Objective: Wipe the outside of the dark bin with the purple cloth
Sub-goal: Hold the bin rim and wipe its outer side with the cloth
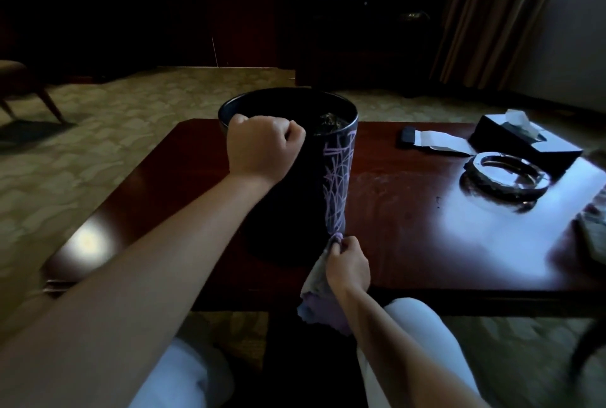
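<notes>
Left hand: we see our left hand at the near rim of the dark bin, fingers curled tight over the edge and clamped on it.
Right hand: our right hand sits low at the foot of the bin, fingers bunched together and pinching the purple cloth.
Purple cloth: the part gathered at our right fingertips touches the bin's lower right side, just above the tabletop; the rest hangs loose below and left of the right wrist, past the table's near edge.
Dark bin: it stands upright on the wooden table, between our two hands, its rim under the left fingers and its base just beyond the right fingertips. A pale line pattern shows on the side facing right; the side toward us is in deep shadow.
Bin contents: something crumpled lies inside, beyond the left knuckles; we cannot tell what it is.
Table: dark red and glossy, with bright glare to the right of our right fingers.
Right of our fingers, well apart: a round glass ashtray, a black tissue box behind it, and a small dark object with white paper beside it.
Below the hands: our knees in light trousers, one under each forearm.
</notes>
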